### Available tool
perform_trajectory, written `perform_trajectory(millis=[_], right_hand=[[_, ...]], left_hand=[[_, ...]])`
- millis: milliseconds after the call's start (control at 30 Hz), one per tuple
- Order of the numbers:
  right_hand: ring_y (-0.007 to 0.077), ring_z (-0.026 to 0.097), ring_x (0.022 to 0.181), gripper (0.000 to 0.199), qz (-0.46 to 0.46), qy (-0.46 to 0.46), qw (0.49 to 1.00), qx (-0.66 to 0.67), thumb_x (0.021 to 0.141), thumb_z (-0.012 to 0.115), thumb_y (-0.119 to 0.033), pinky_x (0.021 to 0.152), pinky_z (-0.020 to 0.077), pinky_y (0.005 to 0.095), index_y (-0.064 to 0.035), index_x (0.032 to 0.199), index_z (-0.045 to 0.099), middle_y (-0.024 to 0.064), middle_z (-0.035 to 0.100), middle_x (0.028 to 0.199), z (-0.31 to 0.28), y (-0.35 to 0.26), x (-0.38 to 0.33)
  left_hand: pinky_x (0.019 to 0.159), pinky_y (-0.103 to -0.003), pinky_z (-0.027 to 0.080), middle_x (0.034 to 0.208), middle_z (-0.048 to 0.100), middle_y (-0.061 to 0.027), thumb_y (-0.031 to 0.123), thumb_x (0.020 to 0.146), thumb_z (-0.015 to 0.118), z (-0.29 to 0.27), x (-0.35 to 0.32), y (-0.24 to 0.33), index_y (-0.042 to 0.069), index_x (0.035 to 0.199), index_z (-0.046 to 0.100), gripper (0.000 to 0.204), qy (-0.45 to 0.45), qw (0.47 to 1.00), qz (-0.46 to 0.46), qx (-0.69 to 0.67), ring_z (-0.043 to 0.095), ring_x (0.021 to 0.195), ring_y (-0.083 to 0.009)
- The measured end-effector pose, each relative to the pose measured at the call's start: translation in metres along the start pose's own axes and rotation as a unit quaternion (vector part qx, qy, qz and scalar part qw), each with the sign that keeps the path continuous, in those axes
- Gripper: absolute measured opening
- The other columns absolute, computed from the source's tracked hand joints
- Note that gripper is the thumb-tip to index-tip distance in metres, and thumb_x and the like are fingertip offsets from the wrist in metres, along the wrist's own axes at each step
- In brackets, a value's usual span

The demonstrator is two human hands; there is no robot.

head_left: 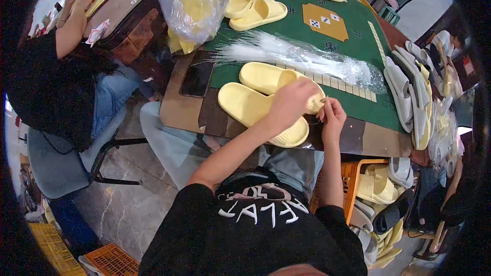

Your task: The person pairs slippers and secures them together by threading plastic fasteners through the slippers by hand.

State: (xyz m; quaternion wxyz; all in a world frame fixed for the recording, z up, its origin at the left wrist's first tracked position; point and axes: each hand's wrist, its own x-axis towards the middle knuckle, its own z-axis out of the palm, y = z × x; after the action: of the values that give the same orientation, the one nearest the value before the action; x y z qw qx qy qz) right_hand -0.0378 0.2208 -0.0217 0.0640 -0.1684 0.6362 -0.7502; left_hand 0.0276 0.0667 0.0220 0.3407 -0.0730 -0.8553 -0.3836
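Observation:
A pair of pale yellow slide slippers lies side by side at the table's near edge, a nearer slipper (245, 103) and a farther slipper (263, 76). My left hand (294, 103) reaches across the nearer one, its fingers curled against the strap end of the farther one. Close beside that same end, my right hand (332, 117) is closed in a pinch. Whatever sits between its fingertips is too small to name. Just beyond the slippers lies a bundle of thin white plastic strands (307, 59), partly in a clear bag.
On the green-topped table (286, 0) are another yellow slipper pair (258, 13), a clear bag (189, 10) with yellow pieces, and a dark phone (197, 74). Grey slippers (401, 94) stack at the right edge. Below stands an orange crate (350, 184) of slippers. A co-worker (51, 82) sits left.

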Motion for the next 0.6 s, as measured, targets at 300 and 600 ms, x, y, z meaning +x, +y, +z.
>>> perform_trajectory(millis=[300,600], right_hand=[[0.0057,0.051,0.069,0.029,-0.047,0.163,0.979,-0.117,0.095,0.048,-0.017,0.060,0.0409,0.0196,0.0005,0.115,0.059,0.0054,0.065,0.102,-0.009,0.003,0.008],[0.0089,0.054,0.075,0.024,-0.017,0.169,0.985,0.014,0.094,0.049,-0.011,0.070,0.0464,0.0234,0.0013,0.111,0.059,0.0077,0.063,0.100,-0.032,0.004,-0.011]], left_hand=[[0.081,-0.040,0.046,0.106,0.056,-0.0129,0.001,0.076,0.057,-0.060,-0.040,-0.033,0.005,0.113,0.055,0.037,-0.149,0.979,-0.038,0.135,0.056,0.091,-0.0328],[0.066,-0.037,0.049,0.093,0.054,-0.0070,0.012,0.078,0.051,-0.020,-0.047,-0.010,0.011,0.094,0.057,0.017,-0.155,0.966,-0.015,0.208,0.060,0.082,-0.0267]])
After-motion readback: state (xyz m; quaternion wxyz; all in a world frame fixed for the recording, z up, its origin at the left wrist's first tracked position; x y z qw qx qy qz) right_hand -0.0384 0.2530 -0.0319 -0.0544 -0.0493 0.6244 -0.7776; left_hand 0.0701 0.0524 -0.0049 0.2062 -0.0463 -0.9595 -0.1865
